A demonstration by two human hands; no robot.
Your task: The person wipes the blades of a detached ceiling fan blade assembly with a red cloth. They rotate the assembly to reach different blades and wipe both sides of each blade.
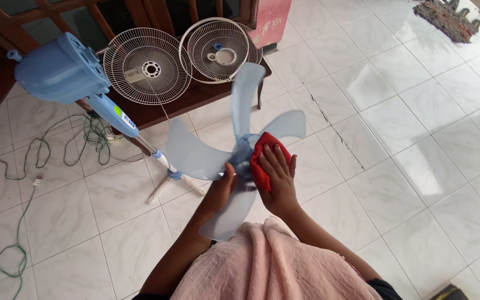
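Observation:
A translucent blue fan blade [195,153] with several vanes is held up in front of me. My left hand [221,189] grips it from behind at the lower vane near the hub. My right hand [278,178] presses a red cloth [262,158] against the hub and the vane beside it. The pink fabric [268,261] of my clothing fills the bottom of the view.
The blue stand fan body [62,69] leans on its pole [140,139] at the left. Two white wire fan guards [147,66] [218,50] lie on a dark wooden table [195,94]. Green cord [6,222] trails over the white tiled floor. A doormat [445,19] lies far right.

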